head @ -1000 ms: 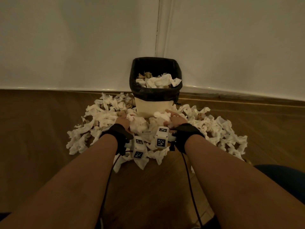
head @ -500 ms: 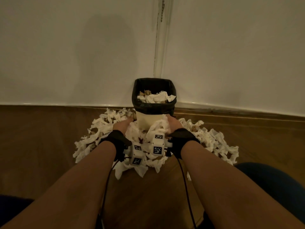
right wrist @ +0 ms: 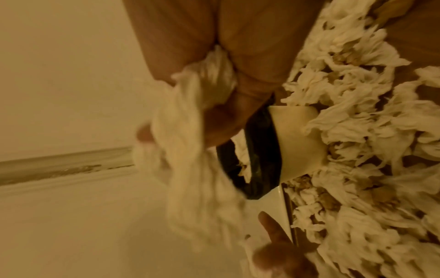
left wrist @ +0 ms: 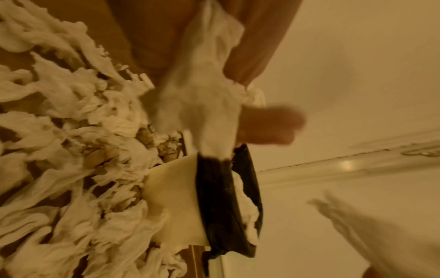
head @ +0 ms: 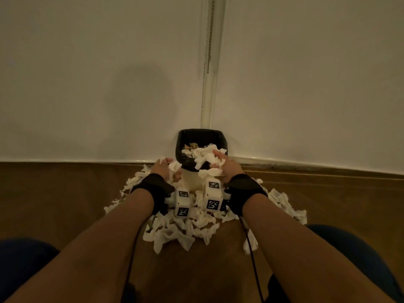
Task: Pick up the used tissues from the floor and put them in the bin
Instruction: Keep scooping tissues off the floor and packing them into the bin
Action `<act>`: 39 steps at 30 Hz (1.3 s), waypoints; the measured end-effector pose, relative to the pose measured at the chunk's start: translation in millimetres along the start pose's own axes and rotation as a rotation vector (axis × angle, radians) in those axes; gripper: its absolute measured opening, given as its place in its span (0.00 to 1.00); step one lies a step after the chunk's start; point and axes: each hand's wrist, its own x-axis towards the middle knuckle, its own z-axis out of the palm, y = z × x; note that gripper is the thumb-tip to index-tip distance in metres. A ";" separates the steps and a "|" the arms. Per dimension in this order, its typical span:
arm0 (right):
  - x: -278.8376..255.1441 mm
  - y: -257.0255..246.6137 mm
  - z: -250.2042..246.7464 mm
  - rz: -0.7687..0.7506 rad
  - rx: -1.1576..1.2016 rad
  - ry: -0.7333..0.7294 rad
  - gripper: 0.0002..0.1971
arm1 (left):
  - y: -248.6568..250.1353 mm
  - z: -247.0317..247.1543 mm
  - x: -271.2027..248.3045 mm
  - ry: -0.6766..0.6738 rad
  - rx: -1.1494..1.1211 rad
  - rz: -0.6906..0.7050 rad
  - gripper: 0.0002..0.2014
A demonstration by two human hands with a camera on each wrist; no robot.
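Right hand [head: 223,166] clutched a wad of tissues [head: 206,159] at the near rim of the black-lined bin [head: 223,138], wad trailing loosely below the fingers, apparently long axis downward (blurred). Left hand [head: 160,169] gripped a smaller tissue clump [left wrist: 202,90] left of the rim. Advice: carry both fully over the opening before releasing; avoid snagging the liner.

Both forearms reach forward; left hand [head: 161,169] and right hand [head: 225,165] fingers curled.

Crumpled white tissues [head: 175,230] heaped on the wooden floor around a cream bin [head: 192,182] with black liner, upright, part-filled with more.
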 end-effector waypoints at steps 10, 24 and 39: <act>-50.0 -67.4 4.8 0.062 0.423 -0.228 0.25 | 72.1 45.5 -52.1 -0.229 -0.119 0.006 0.20; -83.5 -93.9 -22.2 -0.182 0.435 -0.157 0.14 | 117.4 50.9 -85.3 -0.372 -0.036 0.155 0.33; -82.6 -88.0 -14.9 -0.160 0.444 -0.057 0.07 | 104.1 60.2 -96.1 -0.378 -0.482 -0.009 0.11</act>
